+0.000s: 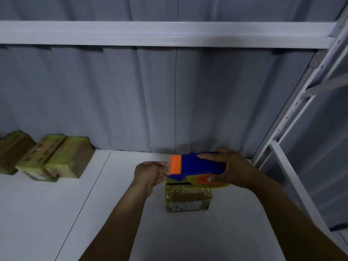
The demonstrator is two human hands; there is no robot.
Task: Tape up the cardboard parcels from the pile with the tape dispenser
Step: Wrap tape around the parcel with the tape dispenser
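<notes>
Below both hands sits a parcel (188, 199); the right hand (232, 169) grips the tape dispenser (195, 163), the left hand (150, 173) curls at its orange end, grasp unclear.

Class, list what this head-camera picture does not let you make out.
Head view only:
- The parcel's far edge: hidden behind the tape dispenser.
- Whether the left hand pinches a tape end: too dim and small.
- The label print: too small.
- The leftmost parcel: cut by the left edge.
</notes>
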